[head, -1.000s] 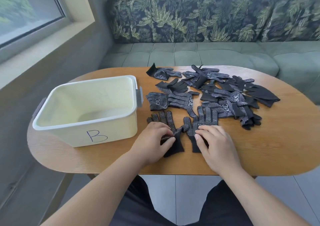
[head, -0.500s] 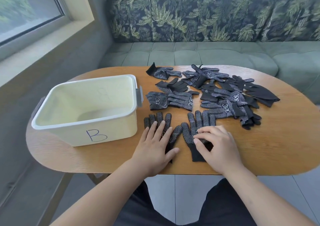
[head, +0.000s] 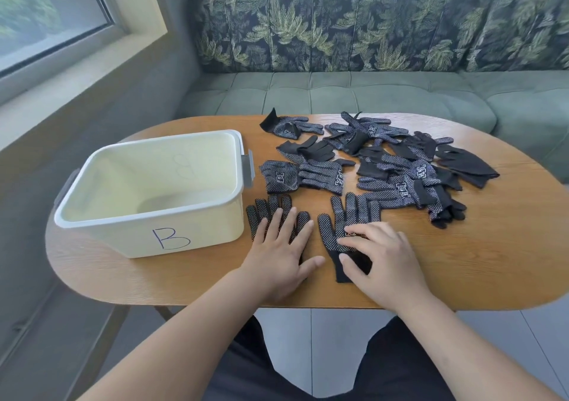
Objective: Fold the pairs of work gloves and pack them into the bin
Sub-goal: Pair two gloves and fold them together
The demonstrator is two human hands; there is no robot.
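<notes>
The bin (head: 147,216) at centre left is sitting empty; left hand (head: 278,253) and right hand (head: 381,262), fingers wide, are flattening the first pair (head: 348,216); the pile (head: 400,166) is waiting.

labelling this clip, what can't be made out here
- left glove: palm and cuff, head view, under the left hand.
- right glove: most of the logo, head view, under the right hand.
- pile: glove count, head view, gloves overlap.
- bin: near floor, head view, behind its front wall.
</notes>
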